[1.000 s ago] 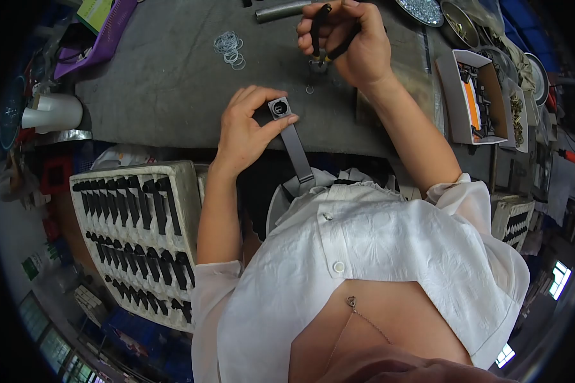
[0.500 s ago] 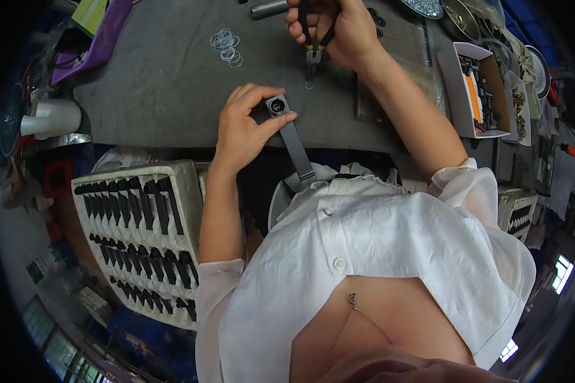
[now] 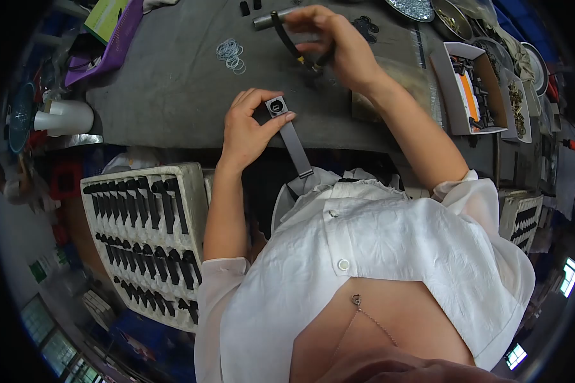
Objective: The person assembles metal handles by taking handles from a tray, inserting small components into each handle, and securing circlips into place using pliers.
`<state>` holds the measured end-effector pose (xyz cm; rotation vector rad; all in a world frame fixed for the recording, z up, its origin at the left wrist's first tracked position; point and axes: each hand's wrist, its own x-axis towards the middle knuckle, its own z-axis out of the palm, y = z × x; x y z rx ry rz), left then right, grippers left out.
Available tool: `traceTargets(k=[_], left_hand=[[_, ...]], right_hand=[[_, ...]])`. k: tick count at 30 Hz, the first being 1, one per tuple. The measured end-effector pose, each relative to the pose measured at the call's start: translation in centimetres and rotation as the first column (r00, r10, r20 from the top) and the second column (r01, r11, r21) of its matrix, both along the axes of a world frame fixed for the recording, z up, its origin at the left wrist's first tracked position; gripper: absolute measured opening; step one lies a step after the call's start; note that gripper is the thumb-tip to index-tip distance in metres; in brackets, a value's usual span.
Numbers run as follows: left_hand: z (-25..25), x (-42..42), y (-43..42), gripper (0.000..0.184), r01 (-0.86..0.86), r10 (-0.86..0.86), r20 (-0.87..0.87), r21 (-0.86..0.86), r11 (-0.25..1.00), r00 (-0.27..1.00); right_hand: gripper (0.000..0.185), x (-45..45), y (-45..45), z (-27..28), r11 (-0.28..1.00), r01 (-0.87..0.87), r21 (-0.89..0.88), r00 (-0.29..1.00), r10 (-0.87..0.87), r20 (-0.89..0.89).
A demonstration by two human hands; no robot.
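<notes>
My left hand is closed around the square end of a dark grey metal bar. A round hole in that end faces up, and the bar slants down toward my lap. Above it and to the right, my right hand holds a pair of pliers with dark handles and a touch of yellow near the jaws. Its fingers are spread on the handles, and motion blurs the pliers' jaws. Whether the jaws grip anything cannot be made out. A pile of thin wire rings lies on the bench left of the pliers.
The grey workbench carries a metal cylinder and dark round parts. At right stand a white box of black parts and metal bowls. A purple basket and a foam tray of black bars are at left.
My right hand has moved slightly down and left, its fingers loosening as the pliers swing open and tilt. A small ring seen below the jaws earlier no longer shows clearly. My left hand keeps its hold.
</notes>
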<state>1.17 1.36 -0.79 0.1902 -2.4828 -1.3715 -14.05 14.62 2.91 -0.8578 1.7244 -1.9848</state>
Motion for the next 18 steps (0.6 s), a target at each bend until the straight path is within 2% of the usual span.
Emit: traceTargets(k=[1,3,5,7,8,11,15,18], left_hand=[[-0.1,0.0,-0.1,0.029,0.008,-0.008,-0.002,-0.020,1.000,1.000],[-0.2,0.1,0.0,0.029,0.013,-0.013,-0.008,-0.044,0.999,1.000],[-0.1,0.2,0.1,0.029,-0.018,0.018,0.007,0.010,1.000,1.000],[-0.1,0.2,0.2,0.029,-0.020,0.020,0.004,0.021,1.000,1.000],[0.0,0.2,0.2,0.029,-0.020,0.020,0.004,0.036,0.999,1.000],[0.0,0.3,-0.1,0.030,-0.001,0.002,0.024,-0.018,1.000,1.000],[-0.2,0.2,-0.1,0.031,0.007,-0.007,-0.005,-0.011,1.000,1.000],[-0.1,0.3,-0.2,0.031,0.010,-0.010,-0.008,-0.022,1.000,1.000]], right_hand=[[0.045,0.1,-0.4,0.3,1.000,0.004,-0.005,1.000,-0.004,-0.005],[0.052,0.3,-1.1,0.9,0.989,-0.150,0.011,0.931,0.137,0.338],[0.056,0.3,-1.7,1.1,0.983,-0.176,0.046,0.938,0.154,0.311],[0.051,-0.5,-2.3,0.9,0.970,-0.236,0.066,0.907,0.195,0.372],[0.053,-1.7,-2.6,0.5,0.952,-0.304,-0.039,0.831,0.285,0.478],[0.055,-2.8,-2.7,0.0,0.922,-0.380,-0.081,0.784,0.367,0.501],[0.056,-3.3,-2.7,-0.3,0.922,-0.381,-0.065,0.771,0.356,0.528],[0.055,-2.7,-2.2,0.0,0.949,-0.314,-0.035,0.788,0.281,0.548]])
